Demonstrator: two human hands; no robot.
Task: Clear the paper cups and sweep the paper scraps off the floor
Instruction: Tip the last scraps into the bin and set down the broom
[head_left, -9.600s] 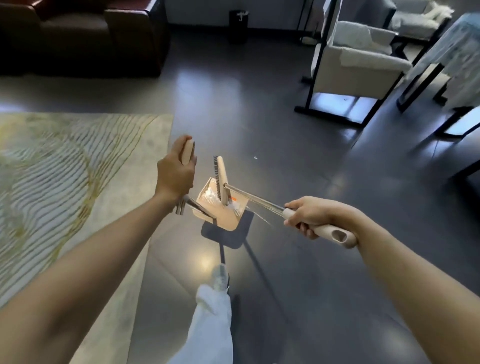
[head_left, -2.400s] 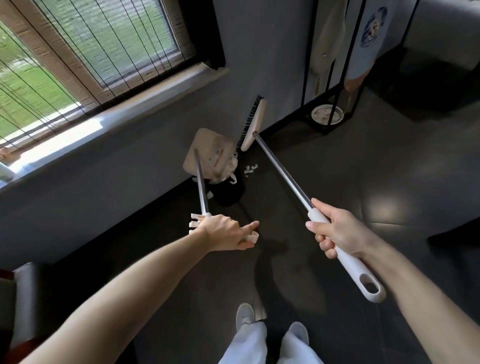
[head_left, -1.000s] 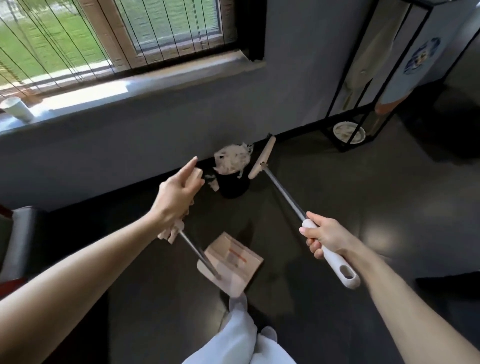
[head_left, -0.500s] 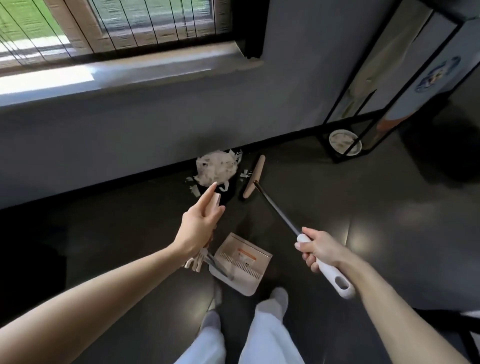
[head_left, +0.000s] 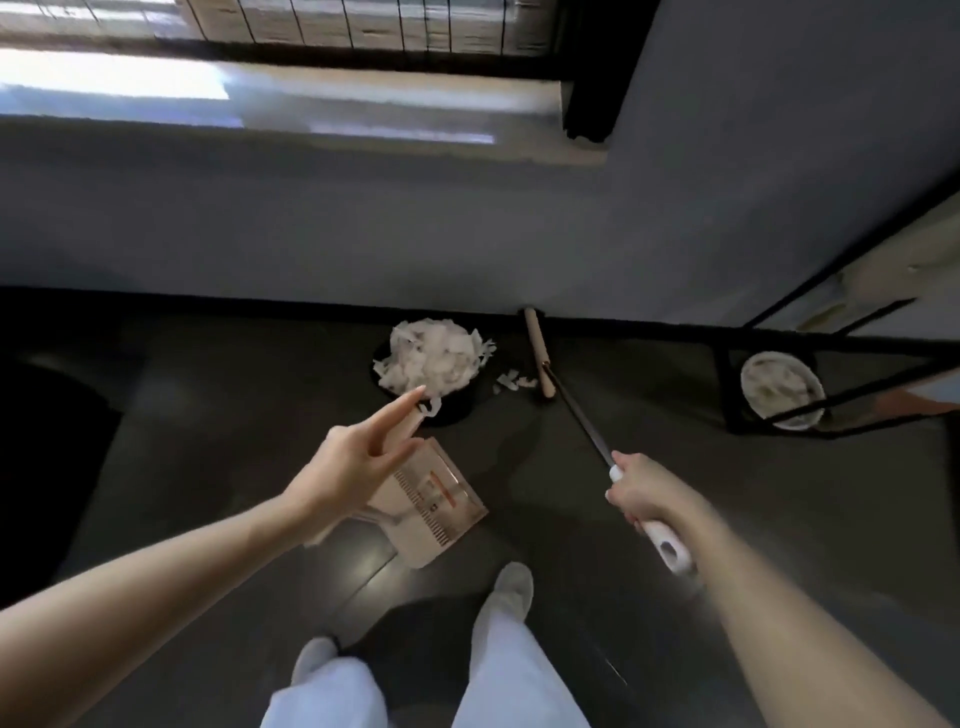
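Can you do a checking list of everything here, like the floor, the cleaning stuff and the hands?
Surface: dark floor, glossy.
Job's things: bin heaped with paper scraps; loose scraps beside it; broom; dustpan.
Clutter: nothing seen.
Grips: left hand holds dustpan handle; right hand grips broom handle.
Cables: nothing seen.
Surroundings: grey wall, window sill, black rack holding white bowl.

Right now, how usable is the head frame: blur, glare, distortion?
Head view: motion blur smears the right hand and the broom grip. The windowsill is blown out. A soft glare patch sits on the dark floor by the dustpan. Wide-angle bowing curves the baseboard. The paper scraps heaped on the bin are readable.
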